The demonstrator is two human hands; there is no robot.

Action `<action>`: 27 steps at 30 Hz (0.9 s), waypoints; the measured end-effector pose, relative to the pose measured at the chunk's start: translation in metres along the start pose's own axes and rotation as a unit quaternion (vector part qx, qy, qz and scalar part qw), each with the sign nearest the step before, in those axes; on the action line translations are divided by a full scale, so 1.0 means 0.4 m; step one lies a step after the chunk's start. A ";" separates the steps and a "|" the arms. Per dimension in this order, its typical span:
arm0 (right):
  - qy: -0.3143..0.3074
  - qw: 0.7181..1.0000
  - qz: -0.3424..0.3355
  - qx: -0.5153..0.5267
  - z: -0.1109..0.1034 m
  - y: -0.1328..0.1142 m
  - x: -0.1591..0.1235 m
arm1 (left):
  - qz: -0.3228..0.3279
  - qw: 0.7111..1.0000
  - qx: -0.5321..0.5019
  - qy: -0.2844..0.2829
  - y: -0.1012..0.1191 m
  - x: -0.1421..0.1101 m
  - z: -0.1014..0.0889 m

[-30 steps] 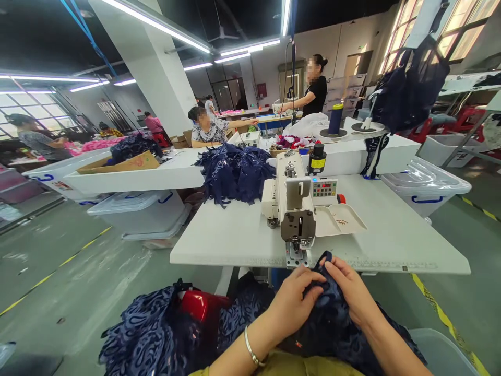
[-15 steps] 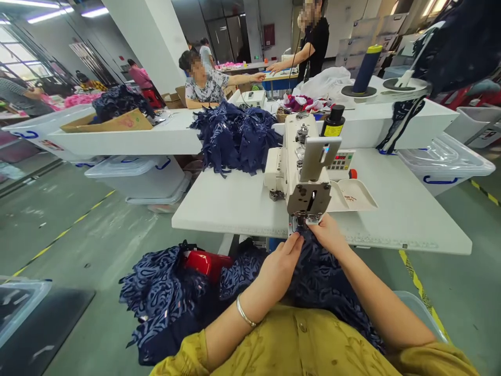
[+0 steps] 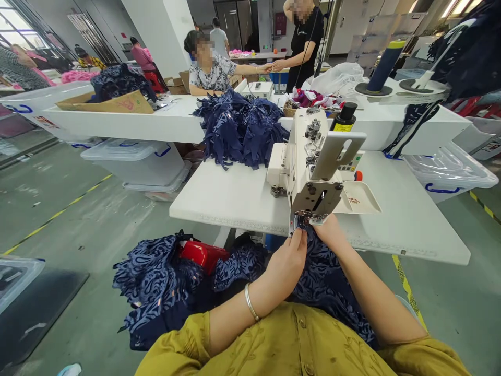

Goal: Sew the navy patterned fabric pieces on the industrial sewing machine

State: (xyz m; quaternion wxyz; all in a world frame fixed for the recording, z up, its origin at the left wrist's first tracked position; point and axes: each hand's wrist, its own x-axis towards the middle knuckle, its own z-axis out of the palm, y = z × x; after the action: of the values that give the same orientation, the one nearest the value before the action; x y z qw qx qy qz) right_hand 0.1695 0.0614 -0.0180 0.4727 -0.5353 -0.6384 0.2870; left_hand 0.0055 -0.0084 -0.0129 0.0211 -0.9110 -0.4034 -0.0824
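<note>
Under the head of a white sewing machine [image 3: 309, 156], both my hands are at the edge of a dark blue patterned fabric [image 3: 319, 266]. My left hand [image 3: 287, 261] pinches the fabric just in front of the needle area, with fingertips pressed together. Close by on the right, my right hand [image 3: 330, 231] grips the same cloth, its fingertips partly hidden behind the machine head. From there the fabric hangs down over my lap. A heap of similar patterned pieces [image 3: 160, 277] lies to the left, beside a red seat [image 3: 203, 255].
A pile of navy cloth pieces [image 3: 242, 128] sits on the white table [image 3: 227, 193] left of the machine. On the right are a small tray [image 3: 362, 198] and a thread cone [image 3: 385, 68]. Lidded plastic bins [image 3: 136, 162] stand beyond. Two co-workers [image 3: 303, 47] face each other behind.
My left hand has shifted slightly, its fingertips still at the needle area. The view has turned a little. In the background, the two co-workers' hands have come together.
</note>
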 end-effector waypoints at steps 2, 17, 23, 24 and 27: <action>-0.005 1.000 0.004 -0.007 -0.003 0.000 -0.001 | 0.007 1.000 0.005 0.000 0.001 0.001 -0.005; -0.017 1.000 0.002 0.005 -0.001 0.020 0.002 | 0.006 0.999 0.039 0.015 0.008 -0.002 0.001; 0.012 1.000 -0.003 -0.002 0.002 0.012 -0.018 | 0.001 0.999 0.046 0.019 0.007 0.000 0.009; 0.029 1.000 0.001 -0.007 0.004 0.016 -0.031 | -0.005 0.999 0.039 0.024 0.006 0.002 0.013; 0.067 0.997 0.041 0.005 0.013 0.050 -0.084 | -0.020 0.999 -0.026 0.031 -0.004 0.003 0.012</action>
State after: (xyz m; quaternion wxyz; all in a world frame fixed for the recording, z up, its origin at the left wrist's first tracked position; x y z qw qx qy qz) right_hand 0.1721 0.0352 -0.0474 0.5052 -0.5762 -0.5816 0.2730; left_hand 0.0057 -0.0059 -0.0175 0.0079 -0.9002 -0.4182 -0.1215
